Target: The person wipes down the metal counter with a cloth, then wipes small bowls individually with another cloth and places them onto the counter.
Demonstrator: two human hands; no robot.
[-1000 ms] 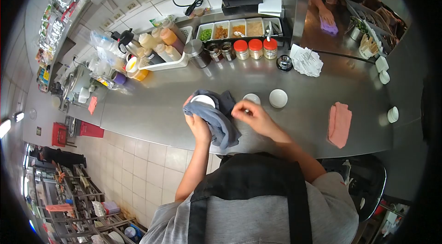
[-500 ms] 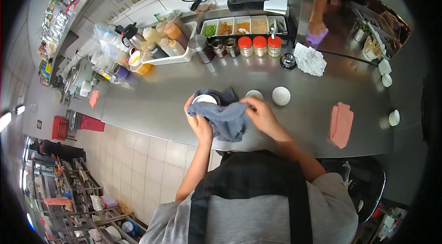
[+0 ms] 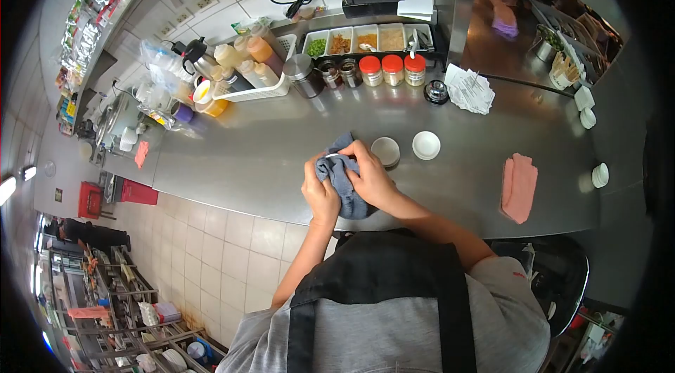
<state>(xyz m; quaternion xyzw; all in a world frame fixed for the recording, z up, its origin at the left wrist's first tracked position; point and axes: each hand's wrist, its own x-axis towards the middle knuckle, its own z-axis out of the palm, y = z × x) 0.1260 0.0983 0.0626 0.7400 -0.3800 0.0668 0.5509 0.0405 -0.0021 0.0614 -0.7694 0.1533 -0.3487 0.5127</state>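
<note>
A blue-grey cloth (image 3: 354, 206) is bunched around a small white bowl, of which only a sliver of rim shows. My left hand (image 3: 320, 196) is closed around the wrapped bowl from the left. From the right, my right hand (image 3: 373, 177) presses the cloth against it, its fingers at the rim. Just beyond my right hand, one white bowl (image 3: 384, 148) stands on the steel counter (image 3: 267, 162). A second white bowl (image 3: 426, 146) is to its right.
A folded pink cloth (image 3: 519, 189) lies at the right. Red-lidded jars (image 3: 392, 71), a bell (image 3: 436, 92) and papers (image 3: 470, 89) line the back. A white basket (image 3: 256, 92) holds several bottles. Through the opening, another person's hand holds a purple cloth (image 3: 505, 28).
My right hand has moved left onto the wrapped bowl, and the cloth now covers most of it. My left hand has shifted right. Beyond the opening, the other person's hand has moved up.
</note>
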